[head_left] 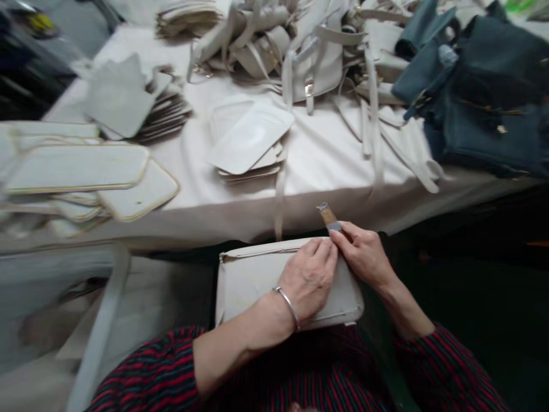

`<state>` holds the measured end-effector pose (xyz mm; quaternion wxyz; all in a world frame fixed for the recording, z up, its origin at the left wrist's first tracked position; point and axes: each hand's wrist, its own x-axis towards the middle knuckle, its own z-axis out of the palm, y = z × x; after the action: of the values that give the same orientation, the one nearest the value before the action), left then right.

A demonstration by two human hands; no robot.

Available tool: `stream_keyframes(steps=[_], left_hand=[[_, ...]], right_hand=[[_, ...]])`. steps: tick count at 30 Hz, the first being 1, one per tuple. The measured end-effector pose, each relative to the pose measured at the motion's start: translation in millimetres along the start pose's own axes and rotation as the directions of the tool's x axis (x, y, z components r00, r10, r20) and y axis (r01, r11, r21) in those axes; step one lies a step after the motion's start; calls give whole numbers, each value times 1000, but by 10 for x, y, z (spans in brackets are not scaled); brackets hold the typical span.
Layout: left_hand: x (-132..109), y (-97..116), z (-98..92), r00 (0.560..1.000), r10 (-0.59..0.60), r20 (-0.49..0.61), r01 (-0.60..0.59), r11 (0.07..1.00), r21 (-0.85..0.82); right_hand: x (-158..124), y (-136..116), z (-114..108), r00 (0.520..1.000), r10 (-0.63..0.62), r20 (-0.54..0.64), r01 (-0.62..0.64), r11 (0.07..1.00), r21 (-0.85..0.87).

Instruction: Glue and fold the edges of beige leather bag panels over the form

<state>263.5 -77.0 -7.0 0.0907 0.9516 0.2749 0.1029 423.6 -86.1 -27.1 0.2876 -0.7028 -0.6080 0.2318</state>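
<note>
A cream leather bag piece [249, 277] lies on my lap below the table edge. My left hand [306, 280], with a metal bangle on the wrist, rests on top of it, fingers curled at its upper edge. My right hand [364, 252] is closed round a small tool with a wooden handle [328, 216] that sticks up from the fingers, its tip at the bag's top right edge. The two hands touch at the fingertips.
A table with a cream cover [317, 166] holds stacks of flat cream panels [251, 140], gold-edged oval panels [77, 169], grey cut pieces [122, 100], a heap of cream bags and straps [309, 51], and dark blue bags [484, 97] at the right. A cream strap [98, 332] hangs at lower left.
</note>
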Motion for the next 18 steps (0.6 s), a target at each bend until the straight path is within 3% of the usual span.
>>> stream_keyframes(steps=[3,5,6,8,10,11,14,18], left_hand=[[-165,-85,-161,996,-84,-11,82,987,-139],[-406,-186,-268,950,-298,-91,283,948,-146],[-556,-248,-307,885,-435,-164,417,899,-134],[-869,-390,-344,684,-657,-317,638,749,-176],[-1117,-540,-330,511,-785,-349,729,612,-307],[-1197,-606,-312,462,-826,-323,737,560,-380],[-1262,-705,-259,413,-879,-237,740,476,-475],[-1194,-627,-288,432,-863,-260,756,504,-418]], right_hand=[[-11,-82,-21,985,-166,44,172,936,-308],[39,-170,-15,935,-327,136,354,848,-395],[85,-240,9,901,-386,198,434,803,-409],[221,-447,126,840,-431,329,536,751,-386],[408,-725,347,779,-429,457,581,767,-271],[514,-875,488,744,-433,509,583,793,-177],[825,-1275,927,578,-428,695,526,846,83],[1089,-1500,1262,247,-504,827,408,829,383]])
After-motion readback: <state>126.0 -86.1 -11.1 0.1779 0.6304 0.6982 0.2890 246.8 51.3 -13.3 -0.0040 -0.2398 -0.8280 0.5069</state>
